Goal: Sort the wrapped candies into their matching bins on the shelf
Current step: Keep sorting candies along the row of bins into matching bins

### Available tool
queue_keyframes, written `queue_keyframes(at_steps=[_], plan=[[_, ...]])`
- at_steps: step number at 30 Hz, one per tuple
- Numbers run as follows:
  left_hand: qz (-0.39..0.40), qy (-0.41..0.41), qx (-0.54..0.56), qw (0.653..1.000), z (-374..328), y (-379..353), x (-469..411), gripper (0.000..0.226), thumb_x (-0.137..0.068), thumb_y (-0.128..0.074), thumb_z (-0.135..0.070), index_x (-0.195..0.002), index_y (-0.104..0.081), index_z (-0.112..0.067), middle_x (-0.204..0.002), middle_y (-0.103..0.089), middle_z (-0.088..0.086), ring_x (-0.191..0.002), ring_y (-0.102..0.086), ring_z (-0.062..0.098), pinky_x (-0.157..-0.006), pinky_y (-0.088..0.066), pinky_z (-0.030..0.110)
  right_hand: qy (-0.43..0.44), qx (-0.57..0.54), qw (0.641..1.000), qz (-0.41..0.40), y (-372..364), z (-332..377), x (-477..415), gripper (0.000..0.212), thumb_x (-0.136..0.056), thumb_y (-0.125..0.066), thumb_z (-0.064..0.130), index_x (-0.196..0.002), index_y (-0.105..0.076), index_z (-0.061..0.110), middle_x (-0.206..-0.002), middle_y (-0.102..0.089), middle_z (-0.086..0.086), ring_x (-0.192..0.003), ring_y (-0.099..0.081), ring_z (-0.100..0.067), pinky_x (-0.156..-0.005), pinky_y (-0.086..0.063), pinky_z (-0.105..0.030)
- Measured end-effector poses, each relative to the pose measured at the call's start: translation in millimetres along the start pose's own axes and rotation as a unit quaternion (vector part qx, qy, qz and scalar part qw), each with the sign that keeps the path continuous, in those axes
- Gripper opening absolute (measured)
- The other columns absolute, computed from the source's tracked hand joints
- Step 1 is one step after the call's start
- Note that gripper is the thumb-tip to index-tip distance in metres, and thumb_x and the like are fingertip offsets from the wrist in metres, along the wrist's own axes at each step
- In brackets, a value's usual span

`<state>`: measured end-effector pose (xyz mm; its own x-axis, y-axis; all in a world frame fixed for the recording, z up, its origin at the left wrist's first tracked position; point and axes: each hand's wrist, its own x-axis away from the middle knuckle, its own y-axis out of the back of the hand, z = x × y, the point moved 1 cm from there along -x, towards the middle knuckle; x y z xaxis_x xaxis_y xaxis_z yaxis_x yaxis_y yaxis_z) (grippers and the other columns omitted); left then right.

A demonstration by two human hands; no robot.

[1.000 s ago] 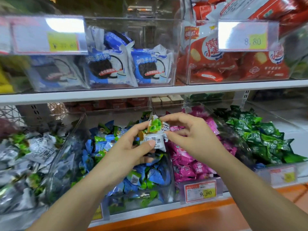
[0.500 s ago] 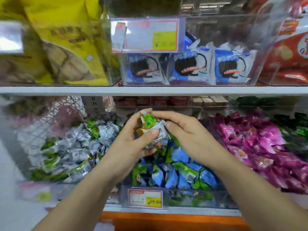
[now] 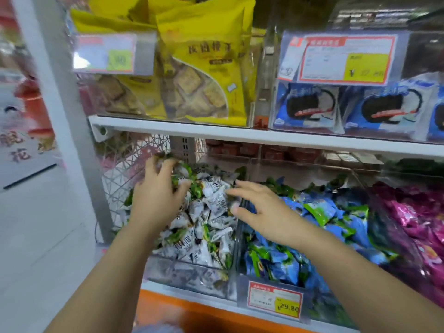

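Shop shelf (image 3: 216,133); left hand (image 3: 156,200) grip spread on white candies (image 3: 213,200), right hand (image 3: 266,212) grip wide

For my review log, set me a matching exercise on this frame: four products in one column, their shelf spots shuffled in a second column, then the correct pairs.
Things
1. white-and-green candies
2. blue candies
3. pink candies
4. yellow snack bags

Places
A. upper shelf
B. lower shelf, right bin
C. lower shelf, left bin
D. lower shelf, middle bin

Pairs: 1-C, 2-D, 3-B, 4-A
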<state>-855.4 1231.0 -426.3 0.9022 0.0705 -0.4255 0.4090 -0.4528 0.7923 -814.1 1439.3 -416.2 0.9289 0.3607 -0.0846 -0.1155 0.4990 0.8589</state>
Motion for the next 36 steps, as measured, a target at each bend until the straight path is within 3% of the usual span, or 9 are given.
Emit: queue_keyframes(at_steps=[3,7,10,13,15,18,21,31,36], plan=[[0.104,0.028,-0.076,0.991,11,-6,-2,0.073,-0.088,-0.043,-0.064,-0.149,-0.019,-0.031,-0.158,-0.011,0.008,-0.142,-0.019,0.037,-0.112,-0.017,0.055,0.012,0.089,0.995,0.041,-6,10,-16,0.044,-0.099,-0.037,0.043,-0.143,-0.031,0.042,-0.157,-0.010,0.013,-0.145,-0.003,-0.009,-0.118,-0.002,-0.044],[0.077,-0.021,-0.062,0.995,18,-1,-4,0.062,-0.093,-0.039,-0.058,-0.148,-0.021,-0.037,-0.158,-0.013,0.004,-0.145,-0.006,0.029,-0.115,-0.014,0.053,0.017,0.164,0.979,0.116,-10,14,-42,0.045,-0.102,-0.028,0.043,-0.146,-0.022,0.044,-0.159,0.002,0.012,-0.146,0.001,-0.013,-0.116,0.006,-0.048],[0.149,-0.049,-0.078,0.985,22,-3,-4,0.050,-0.098,-0.030,-0.052,-0.146,-0.018,-0.048,-0.160,-0.006,-0.003,-0.146,-0.010,0.026,-0.115,-0.008,0.054,0.031,0.202,0.968,0.147,-10,16,-67,0.046,-0.102,-0.027,0.039,-0.148,-0.019,0.041,-0.159,0.005,0.009,-0.146,-0.003,-0.018,-0.118,-0.005,-0.047],[0.164,-0.001,-0.082,0.983,33,-5,-9,0.049,-0.100,-0.024,-0.051,-0.147,-0.016,-0.045,-0.160,-0.005,-0.002,-0.144,-0.016,0.032,-0.113,-0.015,0.054,0.034,0.194,0.965,0.172,-12,23,-89,0.047,-0.103,-0.028,0.032,-0.149,-0.017,0.037,-0.159,0.002,0.003,-0.146,-0.008,-0.019,-0.116,-0.013,-0.032],[0.153,0.013,-0.089,0.984,38,-6,-13,0.049,-0.100,-0.022,-0.051,-0.148,-0.018,-0.042,-0.159,-0.010,0.001,-0.143,-0.016,0.034,-0.113,-0.018,0.052,0.026,0.184,0.967,0.176,-14,29,-103,0.048,-0.104,-0.027,0.028,-0.149,-0.016,0.036,-0.160,-0.004,-0.001,-0.141,-0.025,-0.021,-0.104,-0.028,-0.023],[0.166,0.019,-0.069,0.983,39,-9,-17,0.051,-0.099,-0.021,-0.054,-0.148,-0.017,-0.043,-0.160,-0.005,-0.001,-0.145,-0.001,0.034,-0.114,-0.013,0.052,0.023,0.182,0.970,0.159,-18,36,-120,0.049,-0.103,-0.028,0.021,-0.149,-0.019,0.036,-0.157,-0.018,-0.003,-0.106,-0.054,-0.020,-0.075,-0.041,-0.021],[0.164,0.020,-0.052,0.985,37,-11,-18,0.053,-0.098,-0.024,-0.055,-0.148,-0.015,-0.043,-0.161,-0.001,-0.002,-0.146,0.009,0.029,-0.116,-0.007,0.050,0.035,0.182,0.971,0.149,-27,37,-134,0.050,-0.101,-0.029,0.016,-0.148,-0.023,0.032,-0.159,-0.010,0.000,-0.140,-0.027,-0.022,-0.108,-0.029,-0.024],[0.029,-0.057,-0.051,0.997,7,-2,-16,0.040,-0.097,-0.042,-0.039,-0.136,-0.045,-0.031,-0.137,-0.045,0.000,-0.134,-0.030,0.023,-0.116,-0.015,0.049,0.068,0.075,0.995,0.009,3,18,-76,0.037,-0.101,-0.039,0.021,-0.135,-0.050,0.029,-0.140,-0.048,0.011,-0.128,-0.043,-0.006,-0.094,-0.031,-0.012],[0.016,-0.131,0.026,0.991,-53,-7,0,0.033,-0.096,-0.047,-0.031,-0.127,-0.055,-0.024,-0.114,-0.057,0.004,-0.114,-0.049,0.027,-0.109,-0.027,0.045,0.052,0.090,0.994,-0.042,26,0,0,0.031,-0.098,-0.047,0.025,-0.126,-0.058,0.032,-0.126,-0.055,0.017,-0.118,-0.046,-0.002,-0.100,-0.036,-0.021]])
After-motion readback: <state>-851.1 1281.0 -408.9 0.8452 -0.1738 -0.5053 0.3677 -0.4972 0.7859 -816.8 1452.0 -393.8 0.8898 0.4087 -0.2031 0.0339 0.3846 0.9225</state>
